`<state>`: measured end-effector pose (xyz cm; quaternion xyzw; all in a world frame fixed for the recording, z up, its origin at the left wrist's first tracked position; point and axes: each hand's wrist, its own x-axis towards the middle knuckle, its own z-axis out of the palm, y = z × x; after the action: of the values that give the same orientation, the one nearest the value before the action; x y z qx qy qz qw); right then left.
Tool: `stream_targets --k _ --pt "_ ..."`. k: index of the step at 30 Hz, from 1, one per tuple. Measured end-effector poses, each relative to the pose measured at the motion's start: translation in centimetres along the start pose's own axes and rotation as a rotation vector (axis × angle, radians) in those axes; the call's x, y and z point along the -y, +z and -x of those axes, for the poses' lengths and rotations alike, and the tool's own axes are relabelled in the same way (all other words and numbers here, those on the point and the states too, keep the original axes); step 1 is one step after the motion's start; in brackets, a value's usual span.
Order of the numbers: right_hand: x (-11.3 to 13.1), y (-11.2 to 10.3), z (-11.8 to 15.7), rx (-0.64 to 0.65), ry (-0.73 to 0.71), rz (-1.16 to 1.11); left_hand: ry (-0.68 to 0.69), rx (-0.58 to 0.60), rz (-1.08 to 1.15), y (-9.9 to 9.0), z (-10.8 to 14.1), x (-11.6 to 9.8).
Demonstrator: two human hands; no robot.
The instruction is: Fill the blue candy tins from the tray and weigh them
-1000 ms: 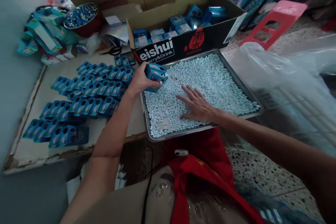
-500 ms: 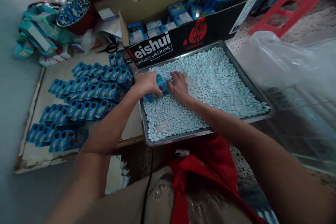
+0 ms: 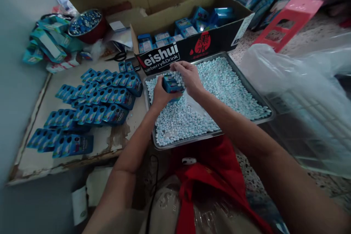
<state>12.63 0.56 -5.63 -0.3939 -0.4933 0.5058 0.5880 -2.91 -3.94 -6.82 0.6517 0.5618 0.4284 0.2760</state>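
Note:
My left hand [image 3: 161,98] is wrapped round blue printed boxes [image 3: 170,85], tilted above the left part of a metal tray [image 3: 189,142]. Against their far right side my right hand [image 3: 191,78] is curled, with small pale-blue candies [image 3: 179,79] bunched between its fingers and the boxes. Its palm side is hidden. A layer of the same loose candies [image 3: 230,86] covers much of the tray, and a bare patch [image 3: 194,105] of metal shows just below my hands.
Rows of small blue boxes [image 3: 95,95] stand on the worn table at left. Behind the tray is a black carton [image 3: 189,47] holding blue packs. Scissors [image 3: 118,56] and a red bowl [image 3: 94,36] lie farther back. Clear plastic [image 3: 274,65] and a red stool [image 3: 290,18] are at right.
Both hands have risen from the candy layer, the left bringing the boxes up and right. My right hand has come over beside them with candies. A bare patch has opened in the tray.

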Motion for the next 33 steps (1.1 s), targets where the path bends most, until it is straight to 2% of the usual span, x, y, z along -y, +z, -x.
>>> stream_targets --k 4,7,10,12,14,17,19,23,27,29,33 --pt "3.2 -0.5 0.9 0.036 -0.136 0.176 0.002 -0.08 0.132 2.2 0.3 -0.9" --pt "3.8 -2.0 1.3 0.016 -0.209 0.192 -0.037 -0.086 0.127 2.1 0.2 -1.4" --pt "2.7 -4.4 1.6 -0.048 -0.107 0.263 -0.099 -0.078 0.056 1.2 0.5 -1.2" --pt "1.3 -6.2 2.0 -0.074 -0.052 0.391 -0.11 -0.065 0.028 0.3 0.8 -1.0" --pt "-0.2 -7.7 2.5 -0.132 -0.102 0.609 -0.127 -0.047 0.054 -0.3 1.2 -0.8" --pt "-2.4 -9.5 3.2 -0.268 -0.231 0.947 -0.139 0.011 0.257 -0.4 1.9 -0.8" --pt "-3.4 -10.4 3.2 -0.275 -0.277 1.06 -0.164 0.06 0.38 0.0 2.3 -1.0" --pt "-4.2 -11.6 2.8 -0.201 -0.316 1.112 -0.292 0.124 0.402 0.7 3.0 -1.5" --pt "-4.2 -11.7 2.6 -0.184 -0.285 1.142 -0.474 0.182 0.469 0.6 3.6 -2.3" --pt "-4.1 -11.5 2.6 -0.179 -0.266 1.145 -0.476 0.199 0.538 0.6 3.8 -2.5" --pt "-3.8 -11.3 2.5 -0.184 -0.261 1.125 -0.359 0.155 0.613 1.5 4.0 -2.1"
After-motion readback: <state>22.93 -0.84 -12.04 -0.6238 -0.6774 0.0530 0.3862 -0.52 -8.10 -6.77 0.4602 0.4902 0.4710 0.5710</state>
